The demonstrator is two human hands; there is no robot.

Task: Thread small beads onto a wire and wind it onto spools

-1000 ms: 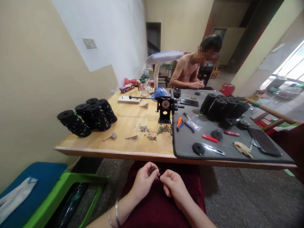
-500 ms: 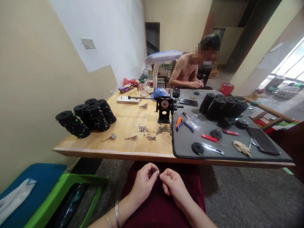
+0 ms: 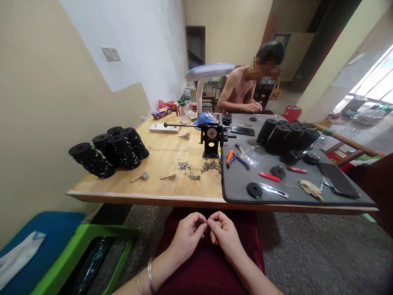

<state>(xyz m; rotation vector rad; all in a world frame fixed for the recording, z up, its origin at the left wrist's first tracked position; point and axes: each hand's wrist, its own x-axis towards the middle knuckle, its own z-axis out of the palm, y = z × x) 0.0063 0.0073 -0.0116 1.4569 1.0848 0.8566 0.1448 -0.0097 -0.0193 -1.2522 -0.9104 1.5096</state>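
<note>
Above my lap, just short of the table's front edge, my left hand [image 3: 189, 234] and my right hand [image 3: 223, 233] meet at the fingertips. Both are closed in a pinch, thumb against finger. Whatever sits between the fingertips is too small or hidden to make out. Beyond them on the wooden table [image 3: 147, 164] lie a pile of small metal pieces [image 3: 210, 165], a smaller cluster of them [image 3: 194, 176] and a scatter of coloured beads [image 3: 183, 164]. Behind the piles stands a black hand-cranked winder [image 3: 211, 139] with a dial and a long rod.
Stacks of black foam spools [image 3: 119, 151] stand at the left, with more spools [image 3: 279, 137] on the grey mat [image 3: 236, 184]. Pliers [image 3: 236, 159], a knife [image 3: 274, 190] and a phone [image 3: 242, 130] lie on the mat. A lamp [image 3: 210, 72] rises behind. Another person [image 3: 238, 90] sits opposite.
My right hand's fingertips have come up against those of my left hand, and its fingers are more curled. The view has shifted slightly.
</note>
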